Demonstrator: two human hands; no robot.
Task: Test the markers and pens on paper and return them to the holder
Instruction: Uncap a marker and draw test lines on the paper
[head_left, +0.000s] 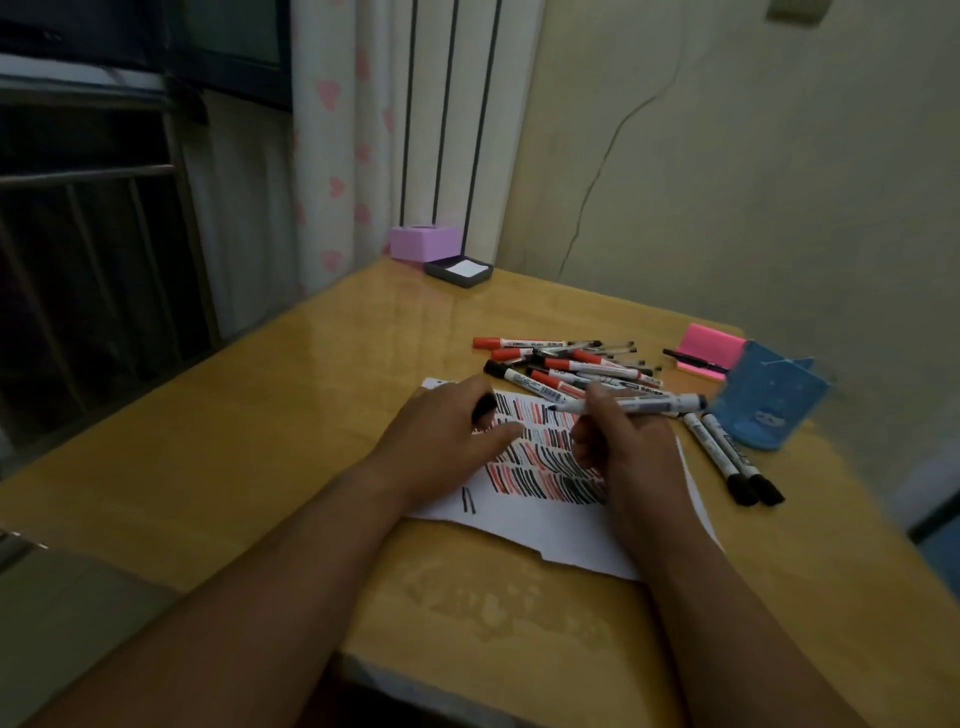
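**Marker uncapped, paper nearly full**

The paper (545, 525) is the thing to steer by. Over its upper half the right hand (623, 441) is closed around a white-barrelled marker (639, 404), held nearly flat, its bare tip pointing left above rows of red and black test strokes. The left hand (447, 441) rests on the paper's left part and grips a small black piece at the fingertips — the cap (485, 408), I would judge, though it is partly hidden.

Just beyond the paper's far edge lies a loose pile of markers and pens (566, 364), red caps and black mixed. Off its right edge two black-capped markers (727, 457) lie side by side, and past them stands the blue holder (763, 400), seemingly empty from here.

What could go wrong: the strokes crowd the sheet, so a fresh mark laid among them would be hard to read — the clear strip nearest the person is safer. The right forearm lies across inked rows and could smear them. A cap pressed on crooked would let the tip dry. And the holder looks light; a marker dropped in carelessly could tip it.
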